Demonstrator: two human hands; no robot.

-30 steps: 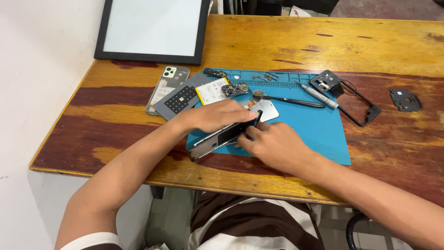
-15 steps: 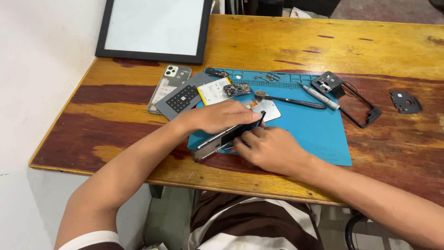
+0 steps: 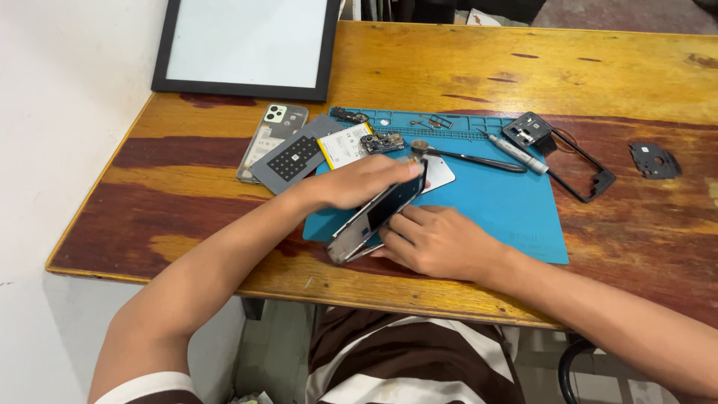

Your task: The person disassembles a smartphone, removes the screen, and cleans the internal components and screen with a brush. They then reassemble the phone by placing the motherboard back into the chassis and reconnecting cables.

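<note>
Head view: an opened smartphone [image 3: 378, 215] is held tilted on its long edge over the near-left corner of the blue repair mat [image 3: 493, 206], on the wooden table [image 3: 523, 67]. The left hand [image 3: 359, 182] is laid over the phone's upper edge, fingers closed on it. The right hand [image 3: 437, 241] is set just below and to the right, fingers flat against the phone's lower face; whether anything small is pinched there cannot be told.

Handling, as judged: the phone is light and stiff but fragile. The glass face is likely slick, and the screen appears partly lifted from the frame, so it is best taken by the metal side edges, not by the loosened panel or near any flex cable.

Beyond the hands, towards the far left of the mat, a phone back cover [image 3: 271, 142], a grey panel [image 3: 295, 158] and a battery with a yellow-edged label [image 3: 345, 146] are laid. Tweezers [image 3: 471, 158], a pen-type screwdriver [image 3: 516, 154] and a black phone frame [image 3: 568, 153] are seen at the far right, well apart. A black-framed white board [image 3: 247, 45] is propped at the back.
</note>
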